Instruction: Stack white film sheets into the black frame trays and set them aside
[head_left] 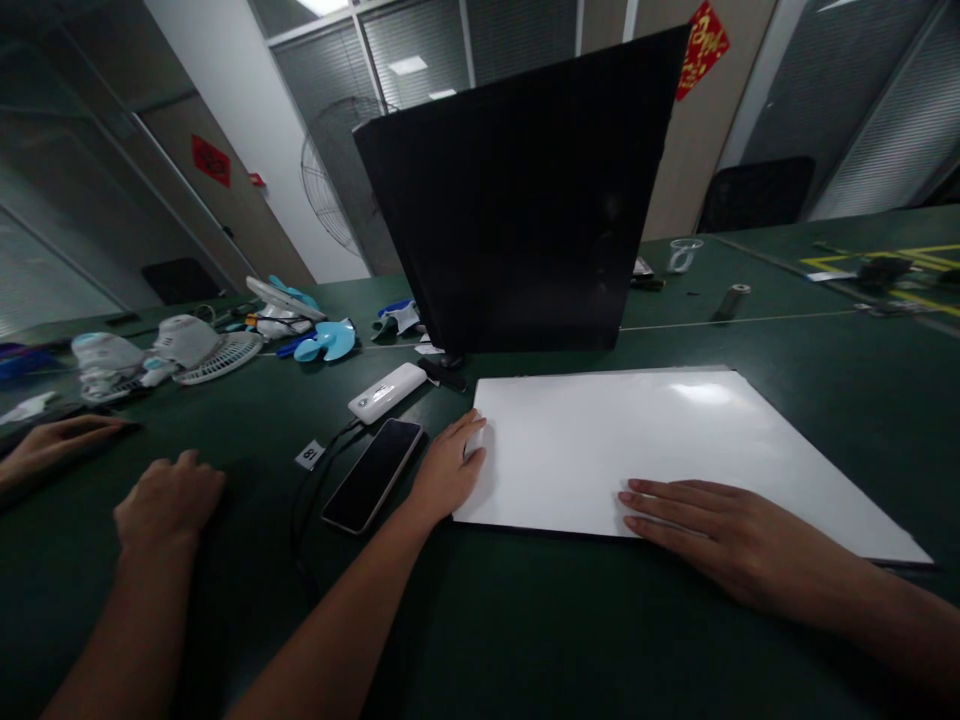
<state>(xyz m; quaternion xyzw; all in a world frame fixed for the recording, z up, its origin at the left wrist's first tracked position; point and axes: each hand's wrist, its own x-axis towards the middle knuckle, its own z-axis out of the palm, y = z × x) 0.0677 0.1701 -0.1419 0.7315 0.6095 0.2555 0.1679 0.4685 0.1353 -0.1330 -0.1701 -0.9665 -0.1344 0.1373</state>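
Note:
A white board [570, 430] with a glossy surface lies flat on the green table. My left hand [448, 468] rests at its left edge, thumb and fingertips touching the surface with a gap between them. Over the front edge, my right hand [712, 530] lies flat on the board, fingers stretched out to the left. Just left of my left hand is a smartphone [373, 475] with a dark screen. Behind the phone sits a white power bank [388, 392] with a black cable [319, 470] plugged in.
A large black panel [525, 200] stands upright behind the board. Another person's hands [169, 495] rest on the table at the left. White fan parts [187, 345] and a blue fan blade [326, 342] lie farther back. A clear cup [682, 255] and a metal cylinder [733, 300] stand back right.

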